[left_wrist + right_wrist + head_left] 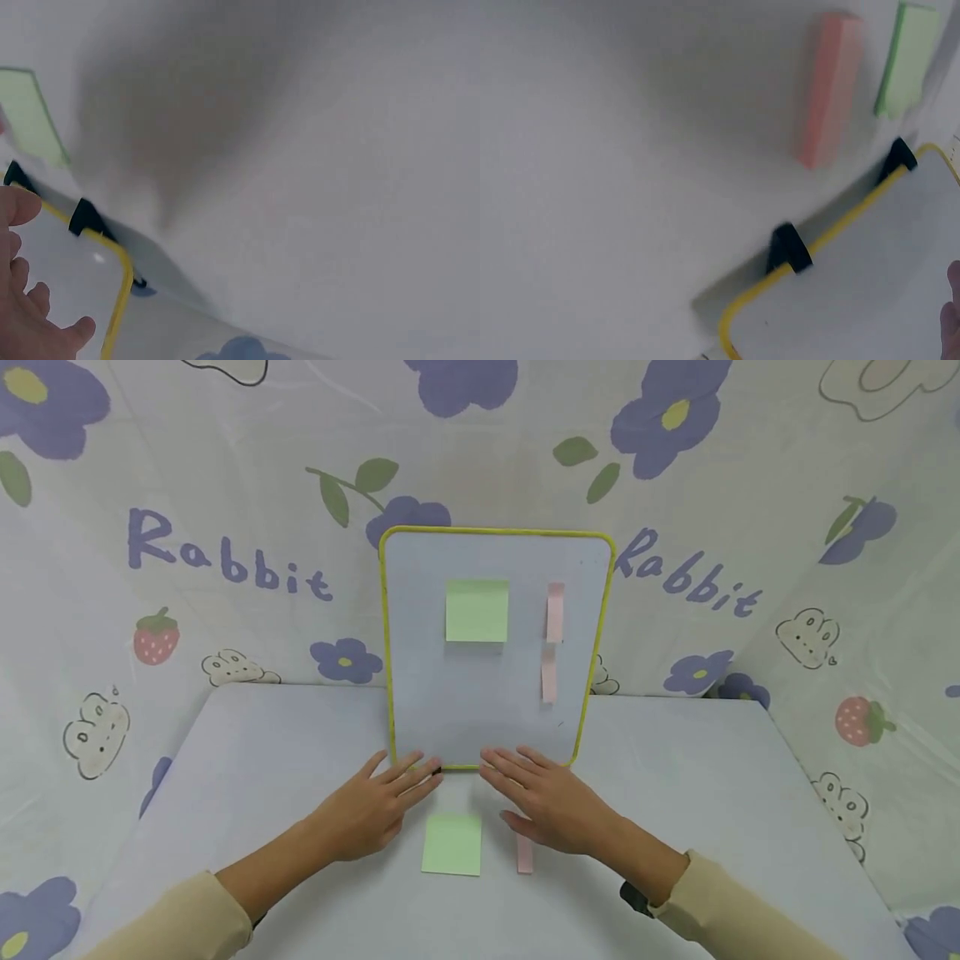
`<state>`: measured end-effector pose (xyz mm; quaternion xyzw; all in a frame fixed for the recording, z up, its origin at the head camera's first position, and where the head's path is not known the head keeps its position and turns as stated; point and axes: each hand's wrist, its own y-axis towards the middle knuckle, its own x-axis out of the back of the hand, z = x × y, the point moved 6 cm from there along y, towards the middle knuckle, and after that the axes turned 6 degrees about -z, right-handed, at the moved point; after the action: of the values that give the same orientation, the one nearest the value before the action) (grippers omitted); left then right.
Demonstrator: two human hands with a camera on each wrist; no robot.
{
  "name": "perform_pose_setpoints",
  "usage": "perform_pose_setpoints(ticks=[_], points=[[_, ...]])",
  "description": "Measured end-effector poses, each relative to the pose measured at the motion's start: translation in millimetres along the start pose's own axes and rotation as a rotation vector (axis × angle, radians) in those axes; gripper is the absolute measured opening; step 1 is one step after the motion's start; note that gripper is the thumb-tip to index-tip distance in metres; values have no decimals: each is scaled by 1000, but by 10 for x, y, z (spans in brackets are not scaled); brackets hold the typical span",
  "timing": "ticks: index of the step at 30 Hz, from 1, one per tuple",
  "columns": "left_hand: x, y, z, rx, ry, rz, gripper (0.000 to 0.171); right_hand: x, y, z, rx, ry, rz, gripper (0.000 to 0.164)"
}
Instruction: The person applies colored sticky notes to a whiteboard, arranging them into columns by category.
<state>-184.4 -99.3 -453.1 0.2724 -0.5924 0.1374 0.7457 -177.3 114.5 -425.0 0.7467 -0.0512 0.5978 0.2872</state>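
Observation:
A yellow-rimmed whiteboard [480,718] stands upright on the white table, held by black feet [791,247]. On it are a green sticky note [477,611] and two narrow pink sticky notes [555,612], one above the other. My left hand [367,810] hovers near the board's lower left edge with fingers spread. Opposite it, my right hand [555,802] is held near the lower right edge, fingers extended. Neither holds anything. Between them on the table lies a green sticky-note pad [452,846]. A pink sticky-note pad [831,90] lies beside it, partly hidden by my right hand in the head view.
The white table [292,735] spreads to both sides of the board. Behind it hangs a cloth [480,460] printed with purple flowers, rabbits and strawberries. A black band [636,897] shows at my right sleeve.

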Motion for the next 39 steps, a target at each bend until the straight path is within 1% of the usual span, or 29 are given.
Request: perform_pose_setpoints(ticks=[4,6,9,13,16,20,23,29,39], points=[[-153,-74,-90,-30,-4,86,66,-137,-73,99,10,57,60,69],[-224,-101,-123,-39,-7,126,66,-189,-94,139,6,79,76,69],[-281,-129,-161,-52,-13,157,63,-256,-117,196,10,96,81,69],[-295,-141,-203,-92,15,149,59,-328,-151,285,25,116,85,65],[-307,-142,-222,-113,32,151,58,-384,-174,330,22,117,110,64],[-350,-164,-235,-100,3,192,55,-452,-190,362,16,83,154,66],[-377,-196,-247,-87,-18,215,54,-494,-195,379,24,50,167,66],[-401,-233,-260,-78,-13,216,53,-519,-183,399,26,-10,156,62],[-420,-240,-275,-56,-25,203,51,-539,-144,426,-11,0,171,57]])
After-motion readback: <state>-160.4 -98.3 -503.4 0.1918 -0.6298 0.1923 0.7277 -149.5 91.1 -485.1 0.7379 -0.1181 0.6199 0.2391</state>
